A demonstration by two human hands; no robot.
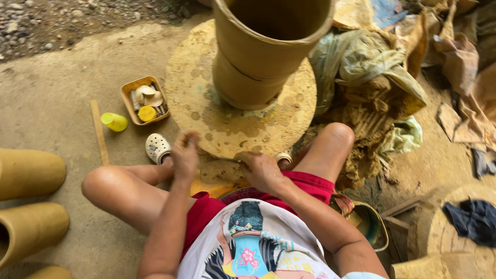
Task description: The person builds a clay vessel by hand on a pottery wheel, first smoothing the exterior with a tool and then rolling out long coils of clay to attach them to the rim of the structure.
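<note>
Gripping the round wheel (227, 129) edge, left hand (185, 155) and right hand (261, 170).

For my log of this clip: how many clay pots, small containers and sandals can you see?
Clay pots: 4 (one on the round board, three lying at left)
Small containers: 2 (tray, yellow cup)
Sandals: 2
Total: 8

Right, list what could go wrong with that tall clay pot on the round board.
1. The tall clay pot sits off-centre on the round board, so it could tip if the board jerks.
2. Both the left hand and right hand rest at the board's near edge; a slip may jolt it.
3. The small tray lies close beside the board and might get knocked.
</note>
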